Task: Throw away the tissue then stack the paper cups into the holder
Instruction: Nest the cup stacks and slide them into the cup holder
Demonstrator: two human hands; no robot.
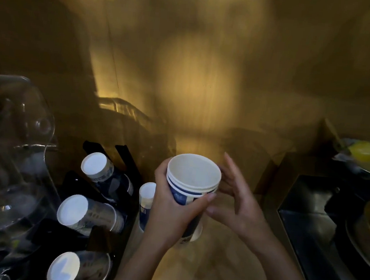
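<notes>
My left hand (173, 208) grips a nested stack of white and blue paper cups (192, 181), mouth up, above the golden counter. My right hand (234, 201) is beside the stack on its right, fingers spread, fingertips close to the rim; whether they touch it I cannot tell. A black cup holder (130, 159) stands at the lower left with three rows of cups lying bottom outward: top (97, 165), middle (75, 210), bottom (65, 268). Another upturned cup (147, 196) stands just left of my left hand. No tissue is visible.
A clear glass cover (15, 150) fills the left edge. At the right sits a dark sink (308, 210) holding plates (359, 242), with a yellow object (366, 152) behind it. A reflective golden wall (197, 73) rises behind the counter.
</notes>
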